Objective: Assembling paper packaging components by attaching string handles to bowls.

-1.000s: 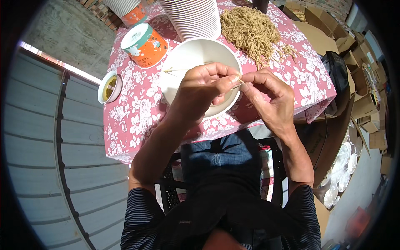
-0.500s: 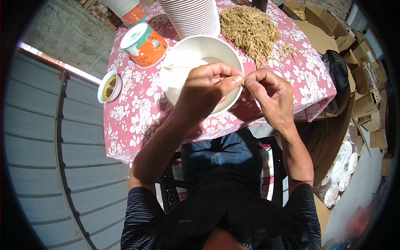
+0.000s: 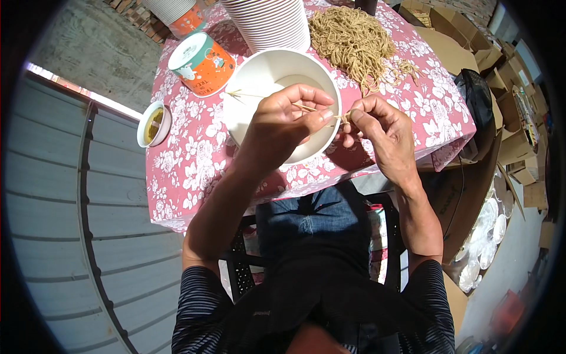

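Over the near right rim of a white round bucket (image 3: pixel 247 76), both hands work on a thin tan cord (image 3: pixel 338 117). My left hand (image 3: pixel 289 121) pinches it between thumb and forefinger. A thin strand with a splayed tip (image 3: pixel 234 93) sticks out past the left hand, above the bucket. My right hand (image 3: pixel 383 133) is closed on the cord's other part, where a small loop or knot shows at the fingertips. A short stretch of cord spans the gap between the hands. Behind them lies a heap of tan cord (image 3: pixel 351 44) with loose strands trailing toward the bucket.
The pink flowered tablecloth (image 3: pixel 188 159) covers the table. A tall stack of white tubs (image 3: pixel 268 26) stands behind the bucket, with an orange and green tub (image 3: pixel 202 64) to its left. A small bowl of yellowish liquid (image 3: pixel 154 124) sits at the left edge. Cardboard boxes (image 3: pixel 448 47) lie right.
My hands have drawn slightly apart, and a short length of cord now shows between the fingertips. The right fingers have curled around the cord's looped part.
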A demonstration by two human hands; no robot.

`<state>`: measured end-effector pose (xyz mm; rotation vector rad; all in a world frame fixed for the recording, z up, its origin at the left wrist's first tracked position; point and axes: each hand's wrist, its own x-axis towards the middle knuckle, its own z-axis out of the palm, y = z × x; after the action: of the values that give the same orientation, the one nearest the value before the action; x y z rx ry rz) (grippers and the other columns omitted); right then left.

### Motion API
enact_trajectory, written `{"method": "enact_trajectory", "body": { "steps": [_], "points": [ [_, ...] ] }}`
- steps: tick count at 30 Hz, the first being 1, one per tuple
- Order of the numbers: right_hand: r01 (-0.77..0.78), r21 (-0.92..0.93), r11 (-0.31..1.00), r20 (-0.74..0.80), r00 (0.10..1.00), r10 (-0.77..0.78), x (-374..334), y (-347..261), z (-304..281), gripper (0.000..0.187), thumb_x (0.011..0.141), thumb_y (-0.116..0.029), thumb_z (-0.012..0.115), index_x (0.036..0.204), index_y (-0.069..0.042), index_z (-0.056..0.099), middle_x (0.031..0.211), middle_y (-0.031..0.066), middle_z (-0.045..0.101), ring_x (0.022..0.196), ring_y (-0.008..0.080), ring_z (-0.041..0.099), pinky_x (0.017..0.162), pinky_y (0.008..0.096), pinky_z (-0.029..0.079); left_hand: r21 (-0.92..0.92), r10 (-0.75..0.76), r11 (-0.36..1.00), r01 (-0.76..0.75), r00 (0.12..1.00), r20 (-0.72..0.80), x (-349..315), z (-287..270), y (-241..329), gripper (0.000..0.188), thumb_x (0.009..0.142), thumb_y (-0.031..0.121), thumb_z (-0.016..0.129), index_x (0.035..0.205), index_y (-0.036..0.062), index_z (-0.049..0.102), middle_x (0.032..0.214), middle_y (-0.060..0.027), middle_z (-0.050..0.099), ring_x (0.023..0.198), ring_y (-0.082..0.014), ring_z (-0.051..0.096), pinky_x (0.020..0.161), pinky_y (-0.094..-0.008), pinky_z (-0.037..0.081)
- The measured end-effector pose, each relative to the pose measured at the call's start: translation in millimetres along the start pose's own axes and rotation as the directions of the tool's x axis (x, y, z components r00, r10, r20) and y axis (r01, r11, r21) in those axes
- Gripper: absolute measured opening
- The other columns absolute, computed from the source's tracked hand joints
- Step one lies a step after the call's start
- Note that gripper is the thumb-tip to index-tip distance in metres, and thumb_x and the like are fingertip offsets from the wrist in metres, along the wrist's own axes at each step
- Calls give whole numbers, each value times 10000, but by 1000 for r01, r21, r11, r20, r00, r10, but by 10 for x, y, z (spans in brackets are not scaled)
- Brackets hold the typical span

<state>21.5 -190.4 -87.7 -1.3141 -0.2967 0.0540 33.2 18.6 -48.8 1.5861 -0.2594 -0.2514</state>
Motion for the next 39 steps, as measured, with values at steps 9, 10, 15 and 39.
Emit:
{"method": "enact_trajectory", "body": {
  "steps": [9,10,15,39],
  "points": [
    [46,36,998,79,996,-48,12,-7,-37,108,1033,-24,557,982,41,626,893,89,702,787,115,669,753,279,559,103,17,994,-22,999,43,-31,-86,70,243,953,175,718,1123,25,628,723,41,565,614,-21,490,582,-193,393],
    [45,35,998,79,996,-48,16,-16,-46,108,1033,-24,557,982,41,626,893,89,702,787,115,669,753,279,559,102,18,995,-22,999,43,-30,-100,73,243,953,175,718,1123,25,628,723,41,565,614,-21,490,582,-193,393],
    [117,-45,992,139,984,-110,35,-69,-77,101,983,-22,583,911,39,617,894,68,690,802,105,630,779,278,531,70,69,994,-78,990,127,-63,-222,27,225,990,133,673,1165,5,615,888,-8,619,716,-48,554,605,-220,464],
    [259,-172,950,410,896,-170,99,-121,-195,207,1024,-4,604,1222,44,642,1053,74,700,935,121,672,850,279,559,546,437,704,-455,883,172,-247,-8,98,278,831,56,863,1082,88,748,816,-36,625,688,-118,581,608,-281,465]
  ]
}}
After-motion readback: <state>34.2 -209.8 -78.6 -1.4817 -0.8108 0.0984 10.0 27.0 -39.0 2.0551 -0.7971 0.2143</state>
